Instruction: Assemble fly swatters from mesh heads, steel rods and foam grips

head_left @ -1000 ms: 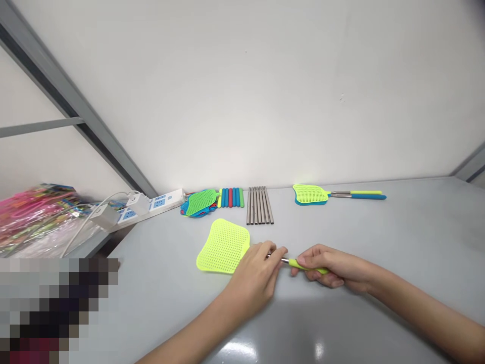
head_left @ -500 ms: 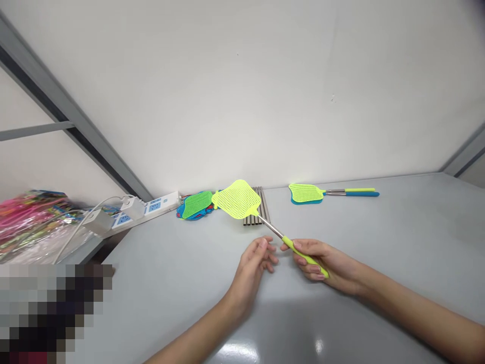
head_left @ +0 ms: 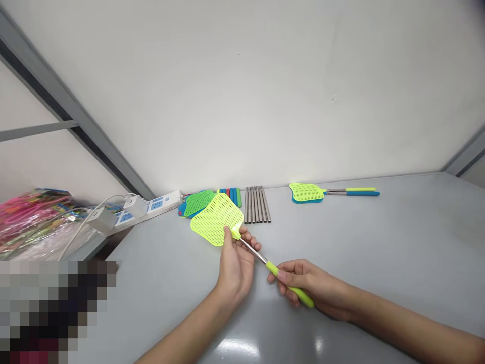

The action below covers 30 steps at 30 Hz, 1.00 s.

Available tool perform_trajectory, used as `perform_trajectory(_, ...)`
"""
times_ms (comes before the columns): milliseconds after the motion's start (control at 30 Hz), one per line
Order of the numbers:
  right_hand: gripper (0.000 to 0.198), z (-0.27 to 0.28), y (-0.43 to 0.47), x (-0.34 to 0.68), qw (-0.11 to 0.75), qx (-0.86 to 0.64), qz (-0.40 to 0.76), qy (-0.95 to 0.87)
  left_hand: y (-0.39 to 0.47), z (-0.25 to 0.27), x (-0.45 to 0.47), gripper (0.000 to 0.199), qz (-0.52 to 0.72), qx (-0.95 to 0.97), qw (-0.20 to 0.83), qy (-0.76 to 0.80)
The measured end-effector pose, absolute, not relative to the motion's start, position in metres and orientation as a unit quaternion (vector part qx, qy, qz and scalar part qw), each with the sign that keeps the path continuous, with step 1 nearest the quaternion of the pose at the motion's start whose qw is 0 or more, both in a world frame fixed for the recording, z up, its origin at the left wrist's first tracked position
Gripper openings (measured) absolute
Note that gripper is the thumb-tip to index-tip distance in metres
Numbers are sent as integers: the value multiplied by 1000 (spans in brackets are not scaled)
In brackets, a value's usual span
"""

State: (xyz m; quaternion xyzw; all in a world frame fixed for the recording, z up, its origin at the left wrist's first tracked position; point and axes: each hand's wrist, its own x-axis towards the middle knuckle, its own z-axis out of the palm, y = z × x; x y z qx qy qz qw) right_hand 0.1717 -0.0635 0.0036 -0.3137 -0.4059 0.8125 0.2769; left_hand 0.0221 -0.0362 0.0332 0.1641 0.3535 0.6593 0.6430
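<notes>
A yellow-green fly swatter [head_left: 215, 222] is held slanting above the table, its perforated head up to the left. My right hand [head_left: 303, 283] is closed around its yellow-green handle, thumb along the top. At the neck, just below the head, my left hand [head_left: 237, 263] has its thumb in front and its curled fingers behind the metal rod, loosely around it. Beyond the swatter's head lie loose green and blue swatter heads [head_left: 199, 202], partly covered by it. Several red, blue and green handle grips [head_left: 233, 196] and several metal rods [head_left: 258, 205] lie in rows.
Two fly swatters [head_left: 306, 192], one yellow-green and one blue, lie stacked by the wall at the right. A white power strip [head_left: 155, 206] with plugged-in adapters and cables runs along the left. Plastic-wrapped colourful goods [head_left: 34, 222] sit at the far left beside a grey frame post.
The held swatter has moved down and left, uncovering the rods and grips. My left hand has come up to the swatter's neck; my right hand has kept its hold on the handle.
</notes>
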Motion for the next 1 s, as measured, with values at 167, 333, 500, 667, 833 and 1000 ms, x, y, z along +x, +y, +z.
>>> perform_trajectory(167,33,6,-63,164,285,-354,790,-411,-29,48,26,34,675,115,639,350)
perform_trajectory(333,35,10,-68,163,279,-396,786,-384,-24,48,42,42,687,113,628,348)
perform_trajectory(500,37,9,-73,163,279,-444,760,-384,-20,40,57,42,693,88,617,363)
perform_trajectory(667,37,7,-72,164,284,-451,755,-383,-17,32,64,42,697,103,608,366)
perform_trajectory(833,31,9,-69,170,268,-421,798,-338,-15,27,65,41,693,95,615,363)
perform_trajectory(1000,27,11,-65,177,253,-378,851,-262,-14,28,67,40,691,89,619,364)
